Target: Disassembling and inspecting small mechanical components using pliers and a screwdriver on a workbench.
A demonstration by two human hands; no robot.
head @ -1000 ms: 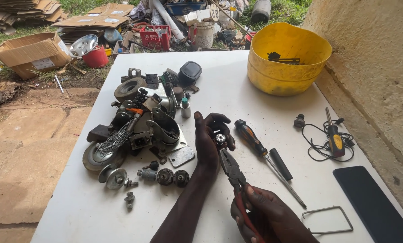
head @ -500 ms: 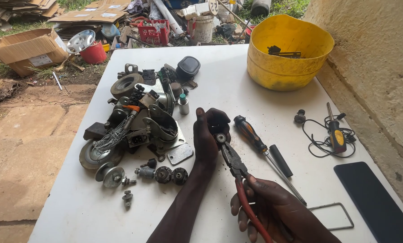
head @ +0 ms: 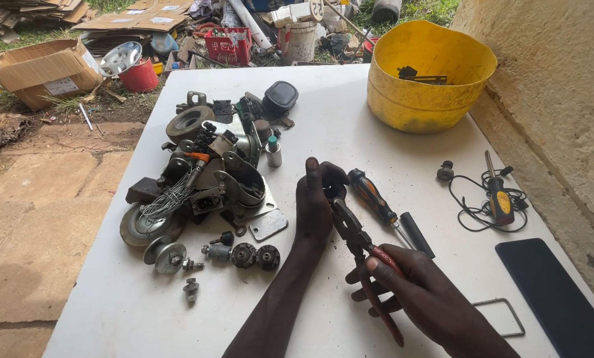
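Note:
My left hand (head: 315, 202) is curled around a small dark metal part (head: 335, 192) just above the white table (head: 350, 113). My right hand (head: 419, 295) grips red-handled pliers (head: 360, 242) whose jaws meet that part at my left fingers. Right beside the pliers lie an orange-and-black screwdriver (head: 375, 201) and a black rod (head: 417, 235). To the left of my left hand sits a heap of dark machine parts (head: 207, 176) with a wire coil, discs and small gears.
A yellow bucket (head: 429, 79) holding metal bits stands at the back right. A tester screwdriver with black cable (head: 496, 195), a dark phone (head: 552, 295) and a wire loop (head: 502, 318) lie right, by a rough wall. Cardboard and scrap clutter the ground beyond.
My right hand with the pliers has shifted slightly toward my left hand. The left hand still holds the small part in the same spot.

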